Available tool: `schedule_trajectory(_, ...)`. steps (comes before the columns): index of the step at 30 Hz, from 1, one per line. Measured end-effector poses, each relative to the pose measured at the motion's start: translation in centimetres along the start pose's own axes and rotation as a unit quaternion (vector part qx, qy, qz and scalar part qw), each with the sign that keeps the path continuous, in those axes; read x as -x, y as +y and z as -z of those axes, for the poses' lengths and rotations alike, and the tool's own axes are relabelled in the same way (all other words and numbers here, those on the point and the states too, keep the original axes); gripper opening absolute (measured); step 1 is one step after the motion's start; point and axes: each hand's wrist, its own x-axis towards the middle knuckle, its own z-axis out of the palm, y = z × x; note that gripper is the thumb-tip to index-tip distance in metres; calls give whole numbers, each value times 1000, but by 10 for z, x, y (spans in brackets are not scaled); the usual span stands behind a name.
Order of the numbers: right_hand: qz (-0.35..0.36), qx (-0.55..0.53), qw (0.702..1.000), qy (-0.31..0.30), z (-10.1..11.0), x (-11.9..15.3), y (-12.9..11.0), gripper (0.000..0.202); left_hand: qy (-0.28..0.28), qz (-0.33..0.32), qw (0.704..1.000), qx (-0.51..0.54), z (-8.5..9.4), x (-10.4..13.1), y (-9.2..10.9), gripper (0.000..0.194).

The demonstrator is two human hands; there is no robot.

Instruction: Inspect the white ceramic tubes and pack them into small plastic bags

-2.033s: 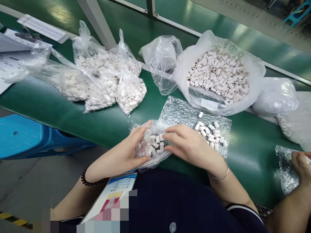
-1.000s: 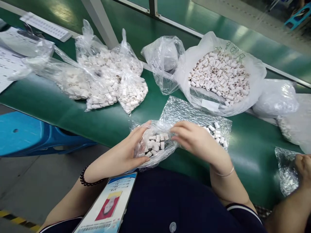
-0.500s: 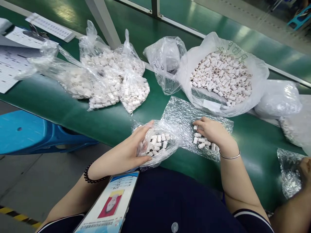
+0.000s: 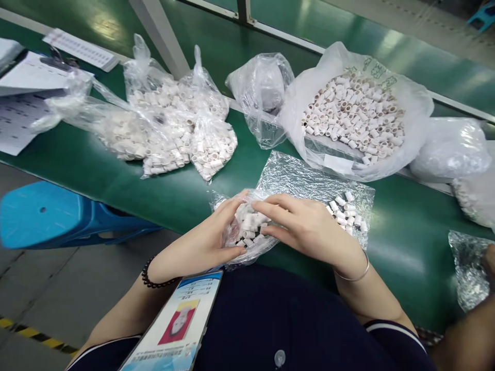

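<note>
In the head view my left hand is curled round the side of a clear plastic bag and holds its mouth wide. Short white tube pieces lie inside the bag. My right hand reaches over the bag's right side, its fingers apart over the opening; no piece shows between them, though the undersides of the fingers are hidden. Just right of that hand, several loose white tubes rest on a flat clear plastic sheet.
Behind the sheet stands a large open bag full of white tubes. Several tied bags of tubes sit at the left, near papers. A blue stool is below the green table. Another person's arm is at the right edge.
My right hand has moved left from the tubes on the plastic sheet to above the bag's mouth. My left hand still holds the bag. The head view has shifted slightly.
</note>
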Motion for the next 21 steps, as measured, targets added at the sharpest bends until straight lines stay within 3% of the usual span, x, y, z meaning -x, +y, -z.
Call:
schedule_trajectory(4, -119, 76, 990, 13, 8, 20, 27, 26, 6, 11, 1000, -2, 1, 4, -2, 92)
schedule_trajectory(7, -189, 162, 965, -86, 5, 44, 49, 25, 4, 8, 1000, 4, 1, 4, -4, 91)
schedule_trajectory(11, -183, 174, 954, -162, -16, 59, 58, 35, -3, 9, 1000, 7, 1, 1, -4, 91)
schedule_trajectory(15, -167, 119, 961, -185, -34, 53, 67, 20, -12, 11, 1000, 7, 1, 0, -3, 90)
schedule_trajectory(19, -170, 69, 960, -210, -33, 46, 83, 20, -6, 13, 1000, -1, 1, 1, -2, 90)
schedule_trajectory(21, -165, 46, 967, -187, -24, 44, 81, 21, -1, 16, 1000, -5, 1, 2, -1, 91)
